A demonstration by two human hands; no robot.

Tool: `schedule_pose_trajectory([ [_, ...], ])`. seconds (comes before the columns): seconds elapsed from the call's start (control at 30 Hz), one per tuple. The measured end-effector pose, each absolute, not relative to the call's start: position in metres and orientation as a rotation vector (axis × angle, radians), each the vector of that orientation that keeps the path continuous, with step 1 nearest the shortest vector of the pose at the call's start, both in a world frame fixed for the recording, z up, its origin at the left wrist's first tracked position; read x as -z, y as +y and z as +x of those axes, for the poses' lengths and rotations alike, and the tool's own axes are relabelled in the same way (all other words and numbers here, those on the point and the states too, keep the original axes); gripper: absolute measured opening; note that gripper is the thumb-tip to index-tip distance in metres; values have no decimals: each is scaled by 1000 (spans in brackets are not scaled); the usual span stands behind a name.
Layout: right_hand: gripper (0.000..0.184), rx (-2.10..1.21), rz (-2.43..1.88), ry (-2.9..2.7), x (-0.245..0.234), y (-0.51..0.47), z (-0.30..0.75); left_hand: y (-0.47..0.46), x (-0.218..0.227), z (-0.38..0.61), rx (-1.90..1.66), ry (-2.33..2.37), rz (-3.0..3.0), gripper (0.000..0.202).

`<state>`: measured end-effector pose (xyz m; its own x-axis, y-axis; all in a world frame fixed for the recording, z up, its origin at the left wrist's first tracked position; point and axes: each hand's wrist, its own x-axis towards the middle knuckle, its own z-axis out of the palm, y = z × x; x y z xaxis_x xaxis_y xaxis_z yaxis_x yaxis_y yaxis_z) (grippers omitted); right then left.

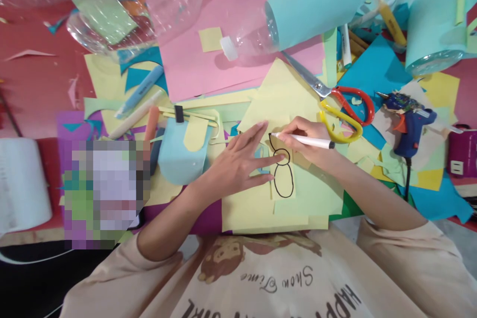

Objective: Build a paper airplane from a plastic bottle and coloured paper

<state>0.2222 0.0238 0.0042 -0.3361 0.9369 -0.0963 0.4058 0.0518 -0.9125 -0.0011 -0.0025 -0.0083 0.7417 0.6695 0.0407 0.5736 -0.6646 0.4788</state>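
My right hand [306, 138] grips a white marker [315, 141] with a black end cap, its tip touching a small pale yellow paper strip [278, 191]. Black outlines run down the strip: a curved line at the top, a circle below it, then a larger oval. With fingers spread, my left hand [238, 161] lies over the strip's left side, a fingertip on the circle. Larger sheets of pale yellow paper [246, 213] lie underneath. Just beyond my right hand are scissors [328, 92] with one red and one yellow handle loop.
A blue glue gun [412, 131] with a black cord lies at right. Across the back are clear plastic bottles, one wrapped in light blue paper [316, 5], and pink paper [186, 69]. Markers [139, 90] and paper scraps lie left, near a white cylinder [24, 184].
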Motion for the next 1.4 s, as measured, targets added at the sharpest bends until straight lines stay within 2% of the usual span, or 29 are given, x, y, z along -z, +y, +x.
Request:
schedule_pose_trajectory([
  [0.47,27,-1234,-1347,-1736,-1,24,220,-1,7,-1,-304,932,2499,42],
  [1.4,24,-1187,-1429,-1614,2,22,221,-1,7,-2,-293,935,2473,42],
])
